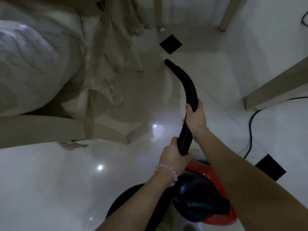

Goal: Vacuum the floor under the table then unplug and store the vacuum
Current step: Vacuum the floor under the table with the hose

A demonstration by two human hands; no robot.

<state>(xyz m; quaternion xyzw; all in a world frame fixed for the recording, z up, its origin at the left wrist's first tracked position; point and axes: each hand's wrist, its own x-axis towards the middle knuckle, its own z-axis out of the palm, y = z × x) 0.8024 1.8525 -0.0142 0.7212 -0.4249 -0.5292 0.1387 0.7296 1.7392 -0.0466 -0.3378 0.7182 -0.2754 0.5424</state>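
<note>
A black ribbed vacuum hose (186, 80) curves forward over the glossy white floor, and its open end (167, 61) lies near a black floor tile (170, 44). My right hand (195, 116) grips the hose at mid length. My left hand (173, 155), with a pink bead bracelet at the wrist, grips it lower down. The red and black vacuum body (205, 197) sits on the floor below my arms. More hose loops out at its left (123, 199).
A carved cream chair with a pale cushion (33, 64) fills the left. Beige table legs stand at the top (158, 12), top right (226, 15) and right (273, 90). A dark power cord (250, 130) trails across the floor at right.
</note>
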